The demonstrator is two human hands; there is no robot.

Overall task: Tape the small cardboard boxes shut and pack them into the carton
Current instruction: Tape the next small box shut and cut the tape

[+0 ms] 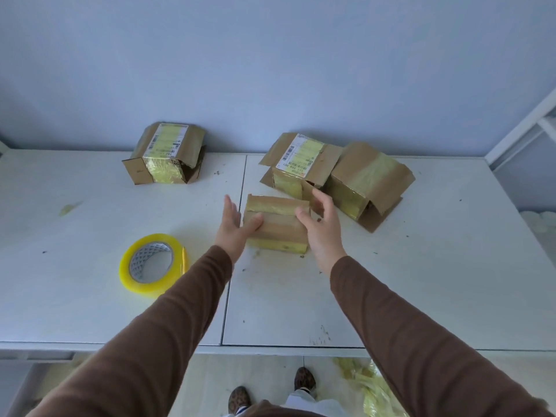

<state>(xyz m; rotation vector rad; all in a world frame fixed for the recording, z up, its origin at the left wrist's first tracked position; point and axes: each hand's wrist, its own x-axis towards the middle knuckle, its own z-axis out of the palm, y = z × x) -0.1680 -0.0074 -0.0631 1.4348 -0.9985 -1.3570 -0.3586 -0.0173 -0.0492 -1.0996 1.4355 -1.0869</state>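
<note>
your left hand and right hand sit on either side of the small brown cardboard box with yellowish tape at the middle of the white tabletop, thumbs lying on its top and fingers straight and spread, not curled round it. two more taped boxes with splayed flaps stand touching just behind your right hand, and another labelled box stands well apart at the back left. the yellow roll of packing tape lies flat near your left forearm.

Matt brown cardboard box, glossy yellowish tape roll
</note>
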